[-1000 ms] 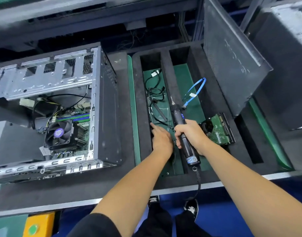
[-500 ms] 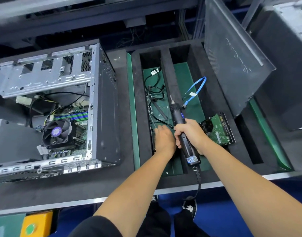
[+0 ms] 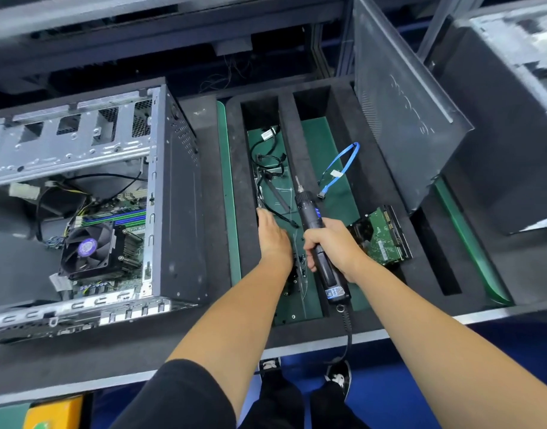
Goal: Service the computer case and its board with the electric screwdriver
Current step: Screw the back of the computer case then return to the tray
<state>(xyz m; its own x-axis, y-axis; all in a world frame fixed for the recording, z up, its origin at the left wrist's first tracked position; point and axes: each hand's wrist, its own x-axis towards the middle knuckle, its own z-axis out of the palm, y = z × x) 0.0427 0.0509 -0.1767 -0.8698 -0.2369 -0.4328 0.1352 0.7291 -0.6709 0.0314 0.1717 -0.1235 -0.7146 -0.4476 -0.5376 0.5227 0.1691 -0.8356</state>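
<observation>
Right hand (image 3: 334, 243) — fingers wrapped round the mid-body of the electric screwdriver (image 3: 317, 239), thumb side toward the bit. Tool tilted, bit pointing away from the person over the foam divider between two compartments; its cord hangs off the near edge of the bench.

Left hand (image 3: 273, 235) — palm down, reaching into the left compartment of the foam tray (image 3: 371, 181), fingers extended toward the compartment's left wall. Fingertips mostly hidden at the wall; cannot tell whether they pinch anything. Loose black cables (image 3: 266, 159) lie on the green floor ahead of the hand, small dark parts just beside the wrist.

Next compartment right: blue SATA cable (image 3: 343, 168), looped, one end down near the screwdriver's bit. Hard drive (image 3: 382, 235), circuit board up, just right of the right hand at the compartment's near end.

Computer case (image 3: 170, 193) — lying open on the bench, well left of the tray; its board with the CPU cooler fan (image 3: 87, 247) visible inside. Detached side panel (image 3: 399, 119) leans upright at the tray's far right.
</observation>
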